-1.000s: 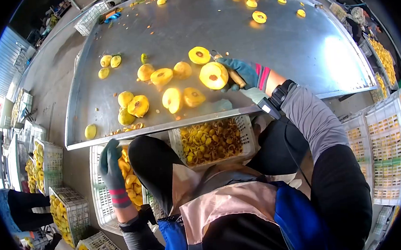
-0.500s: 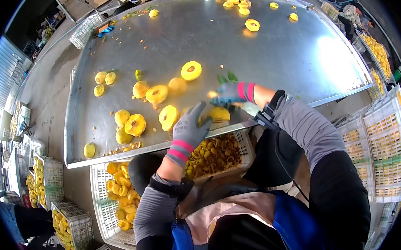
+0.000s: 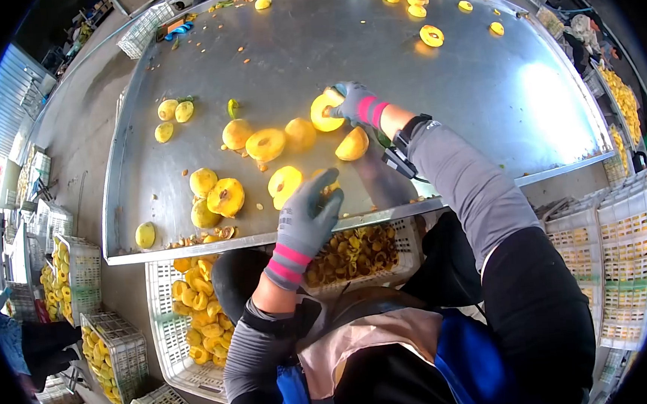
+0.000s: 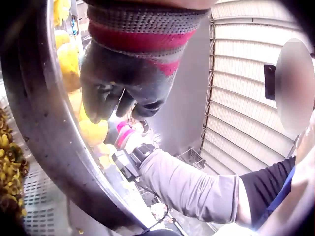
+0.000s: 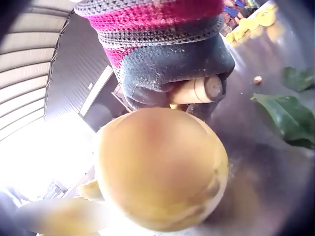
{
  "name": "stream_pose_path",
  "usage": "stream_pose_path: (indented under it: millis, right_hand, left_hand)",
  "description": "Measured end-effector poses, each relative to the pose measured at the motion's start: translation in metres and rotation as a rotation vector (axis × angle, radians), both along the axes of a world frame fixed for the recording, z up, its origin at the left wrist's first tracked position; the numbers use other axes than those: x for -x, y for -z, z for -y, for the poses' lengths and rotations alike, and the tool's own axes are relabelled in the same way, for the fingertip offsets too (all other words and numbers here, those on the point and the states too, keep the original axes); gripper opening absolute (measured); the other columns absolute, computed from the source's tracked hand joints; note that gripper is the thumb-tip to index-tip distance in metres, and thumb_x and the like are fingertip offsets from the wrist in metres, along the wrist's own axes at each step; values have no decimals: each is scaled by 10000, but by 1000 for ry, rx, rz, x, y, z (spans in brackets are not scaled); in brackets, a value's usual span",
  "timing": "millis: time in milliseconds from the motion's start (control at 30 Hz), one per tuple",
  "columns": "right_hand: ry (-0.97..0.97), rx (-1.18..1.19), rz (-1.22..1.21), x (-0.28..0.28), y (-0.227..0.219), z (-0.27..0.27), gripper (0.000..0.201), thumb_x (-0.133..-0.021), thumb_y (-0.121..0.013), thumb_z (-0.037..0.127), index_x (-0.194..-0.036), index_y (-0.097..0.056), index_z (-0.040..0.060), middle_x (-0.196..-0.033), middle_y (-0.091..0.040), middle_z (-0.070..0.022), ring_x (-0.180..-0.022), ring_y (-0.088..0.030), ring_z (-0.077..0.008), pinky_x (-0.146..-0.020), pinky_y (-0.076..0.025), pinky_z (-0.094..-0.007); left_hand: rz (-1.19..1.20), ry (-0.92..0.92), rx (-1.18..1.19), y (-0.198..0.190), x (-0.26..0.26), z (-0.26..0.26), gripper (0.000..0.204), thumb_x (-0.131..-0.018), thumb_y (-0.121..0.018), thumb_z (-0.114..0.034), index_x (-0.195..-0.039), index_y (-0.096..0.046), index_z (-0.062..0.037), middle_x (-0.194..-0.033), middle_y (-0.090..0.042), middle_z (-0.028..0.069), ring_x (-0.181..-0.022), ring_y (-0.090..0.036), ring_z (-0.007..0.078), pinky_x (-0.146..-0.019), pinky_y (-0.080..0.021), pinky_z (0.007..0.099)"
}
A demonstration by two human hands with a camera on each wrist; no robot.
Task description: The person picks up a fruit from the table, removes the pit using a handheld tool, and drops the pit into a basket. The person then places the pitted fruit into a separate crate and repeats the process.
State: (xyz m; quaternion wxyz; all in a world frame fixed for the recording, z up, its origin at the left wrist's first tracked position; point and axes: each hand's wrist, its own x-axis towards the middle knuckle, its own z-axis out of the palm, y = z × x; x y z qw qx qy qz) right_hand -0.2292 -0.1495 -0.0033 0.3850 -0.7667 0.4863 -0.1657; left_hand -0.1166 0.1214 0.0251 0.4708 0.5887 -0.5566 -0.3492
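Observation:
My right hand (image 3: 350, 102), in a grey glove with pink stripes, grips a wooden-handled tool (image 5: 197, 91) and reaches out to a halved yellow peach (image 3: 323, 113) on the steel table (image 3: 444, 96). A whole peach (image 5: 162, 167) fills the right wrist view just in front of that hand. My left hand (image 3: 305, 211), in a matching glove, lies at the table's near edge with its fingers curled over a peach piece (image 3: 328, 189). In the left wrist view the glove (image 4: 128, 83) curls above yellow fruit (image 4: 93, 132).
Several whole and halved peaches (image 3: 226, 197) lie on the table's left half, with more slices (image 3: 432, 35) at the far end. Below the near edge stand a crate of pits (image 3: 357, 256) and a crate of peach halves (image 3: 188, 309). Stacked white crates (image 3: 627, 256) are at the right. Green leaves (image 5: 290, 115) lie by the right hand.
My left hand rose from the crate at lower left onto the table edge and took hold of a peach piece. My right hand moved farther out to the halved peach.

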Motion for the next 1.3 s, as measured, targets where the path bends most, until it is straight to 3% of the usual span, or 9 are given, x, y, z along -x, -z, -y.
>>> stream_pose_path:
  millis: [133, 400, 467, 567, 600, 667, 767, 933, 1300]
  right_hand:
    - [46, -310, 349, 30, -36, -31, 453, -826, -791, 229, -1210, -617, 64, -963, -692, -100, -668, -671, -175, -555, -536, -300]
    - [-96, -679, 571, 72, -147, -198, 386, -903, -729, 291, -1157, -603, 28, -926, -702, -100, -656, -686, -165, -586, -579, -295]
    - [-133, -598, 328, 89, -165, -213, 316, -954, -639, 206, -1201, -573, 21, -924, -686, -101, -663, -667, -150, -589, -552, -266]
    - [-295, 67, 215, 116, -142, -230, 328, -970, -548, 102, -1280, -518, -4, -952, -666, -114, -722, -654, -153, -665, -537, -274]
    - [-344, 366, 218, 124, -127, -243, 354, -966, -525, 71, -1308, -499, -14, -966, -659, -120, -749, -652, -159, -703, -536, -285]
    - [-304, 345, 346, 117, -113, -268, 418, -897, -569, 48, -1303, -496, -15, -962, -638, -163, -820, -640, -268, -761, -517, -365]
    - [-223, 501, 493, 102, -81, -290, 377, -886, -661, 133, -1213, -544, -14, -890, -645, -221, -773, -636, -410, -670, -510, -454]
    - [-174, 490, 397, 95, -78, -306, 410, -861, -676, 123, -1227, -545, -4, -891, -655, -202, -760, -647, -384, -673, -519, -455]
    - [-140, 547, 446, 108, -66, -300, 400, -841, -693, 121, -1200, -551, 20, -890, -655, -177, -752, -654, -370, -653, -525, -441]
  left_hand:
    - [-461, -111, 24, -5, 0, 4, 523, -895, -669, -80, -1386, -500, -18, -953, -634, 35, -737, -571, 63, -653, -491, 221]
    - [-532, -134, 448, -34, 46, 8, 653, -1002, -542, -329, -1517, -283, -22, -1407, -457, 139, -1229, -506, 206, -1054, -409, 341]
    - [-1196, 6, 428, -51, 49, -1, 611, -956, -593, -171, -1472, -334, 27, -1293, -541, 140, -1178, -539, 209, -1025, -446, 344]
    - [-411, -51, 481, -47, 32, -18, 647, -867, -603, 73, -1462, -355, 21, -1290, -564, 132, -1102, -596, 202, -926, -526, 303]
    - [-571, -25, 318, -47, 27, -26, 643, -842, -655, 63, -1426, -391, 21, -1282, -573, 133, -1110, -598, 205, -942, -520, 319]
    - [-157, -60, 416, -29, 22, -38, 593, -807, -713, 37, -1345, -463, 21, -1269, -584, 143, -1101, -607, 210, -943, -517, 331]
    - [-457, -92, 324, -33, 35, -56, 578, -765, -761, 3, -1284, -506, 8, -1268, -593, 146, -1099, -611, 237, -951, -501, 348]
    - [232, -116, 424, -29, 22, -62, 609, -729, -805, -44, -1268, -524, -10, -1305, -583, 137, -1147, -588, 282, -996, -456, 366]
    - [392, -89, 475, -41, 45, -53, 520, -785, -735, -70, -1265, -541, -21, -1286, -594, 113, -1185, -546, 276, -1054, -392, 386]
